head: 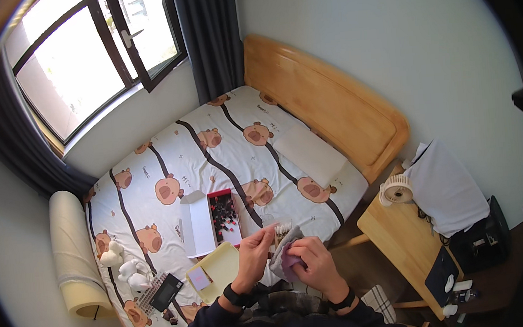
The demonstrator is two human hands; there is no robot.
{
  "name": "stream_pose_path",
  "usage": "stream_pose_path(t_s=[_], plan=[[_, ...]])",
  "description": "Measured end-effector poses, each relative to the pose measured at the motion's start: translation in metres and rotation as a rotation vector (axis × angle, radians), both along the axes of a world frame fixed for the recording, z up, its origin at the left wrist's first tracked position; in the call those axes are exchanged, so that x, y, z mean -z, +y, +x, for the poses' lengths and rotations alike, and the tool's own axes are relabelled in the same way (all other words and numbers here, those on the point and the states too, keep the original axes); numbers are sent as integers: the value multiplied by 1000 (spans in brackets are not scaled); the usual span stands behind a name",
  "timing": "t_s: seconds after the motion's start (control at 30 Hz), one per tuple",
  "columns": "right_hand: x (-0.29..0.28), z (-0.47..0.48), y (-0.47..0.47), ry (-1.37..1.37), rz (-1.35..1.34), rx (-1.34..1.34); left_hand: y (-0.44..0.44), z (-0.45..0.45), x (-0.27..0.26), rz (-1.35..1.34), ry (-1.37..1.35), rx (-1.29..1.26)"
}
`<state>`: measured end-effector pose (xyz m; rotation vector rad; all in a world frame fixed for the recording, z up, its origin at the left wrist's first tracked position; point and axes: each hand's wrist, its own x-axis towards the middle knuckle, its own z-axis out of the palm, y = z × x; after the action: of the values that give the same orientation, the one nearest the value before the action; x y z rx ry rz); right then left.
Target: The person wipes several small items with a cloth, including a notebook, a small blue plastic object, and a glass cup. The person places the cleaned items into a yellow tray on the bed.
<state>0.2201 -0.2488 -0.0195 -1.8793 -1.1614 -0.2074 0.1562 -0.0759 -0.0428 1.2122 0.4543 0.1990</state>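
My right hand [314, 263] grips a bunched cloth, with a purple part [290, 263] at the fingers and a grey part [279, 257] beside it. Close to the cloth's left side, my left hand [256, 256] has its thumb and fingertips pinched together; whether a small piece sits between them cannot be made out. Just beyond both hands stands a clear container [283, 228] with white-tipped sticks, partly hidden. An open box [198, 228] with a red rim holds many small black and red pieces [224, 215]. Left of my left hand lies a pale yellow tray [223, 263] bearing a small pinkish card or packet [199, 278].
On the patterned bed sheet [187, 160] are a keyboard [151, 292], a dark device [166, 292] and white plush toys [134, 275]. A rolled mattress [75, 252] stands at left. To the right, a wooden desk [386, 232] carries a fan [396, 190] and mouse [449, 282].
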Motion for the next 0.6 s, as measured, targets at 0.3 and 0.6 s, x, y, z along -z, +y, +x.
stream_pose_path(t_s=[0.3,0.6], plan=[[6,12,-26,9,47,111,-34,-4,12,42,-15,168],[12,9,-54,45,-14,38,-52,1,18,186,30,135]])
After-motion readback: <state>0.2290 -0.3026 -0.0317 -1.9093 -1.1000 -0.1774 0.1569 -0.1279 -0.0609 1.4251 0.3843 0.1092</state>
